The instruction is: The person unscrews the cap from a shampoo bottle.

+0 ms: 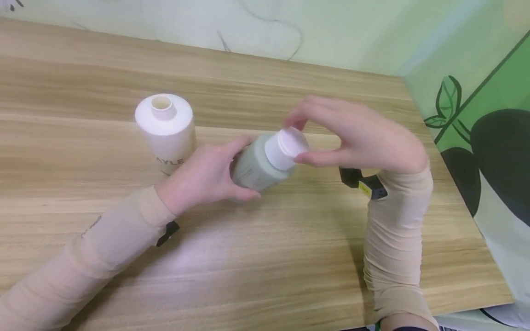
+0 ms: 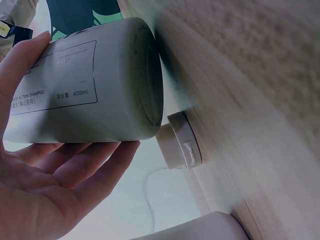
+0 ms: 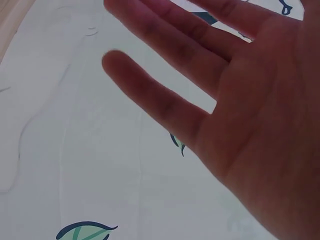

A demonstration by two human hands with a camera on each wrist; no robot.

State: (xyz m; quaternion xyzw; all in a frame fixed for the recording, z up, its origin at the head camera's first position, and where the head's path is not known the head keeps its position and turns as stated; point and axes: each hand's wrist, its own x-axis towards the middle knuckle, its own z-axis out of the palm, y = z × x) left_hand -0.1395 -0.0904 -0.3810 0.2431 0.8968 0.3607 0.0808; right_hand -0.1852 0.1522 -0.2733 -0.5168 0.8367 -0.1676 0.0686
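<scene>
My left hand (image 1: pixel 207 177) grips a grey-green shampoo bottle (image 1: pixel 258 168), thumb on the near side and fingers on the far side. The bottle leans to the right, its base lifted off the wood in the left wrist view. On its neck sits a white cap (image 1: pixel 285 147). My right hand (image 1: pixel 356 131) comes from the right and pinches this cap between thumb and fingertips. In the right wrist view several right-hand fingers (image 3: pixel 160 100) are spread, with the cap out of sight. To the left stands a white bottle (image 1: pixel 165 124), its neck uncapped.
A loose white cap (image 2: pixel 180 142) lies on the table behind the held bottle in the left wrist view, hidden from the head view. The wooden table (image 1: pixel 256 257) ends at a pale wall (image 1: pixel 331 37) at the back; a painted wall (image 1: pixel 497 138) borders its right edge.
</scene>
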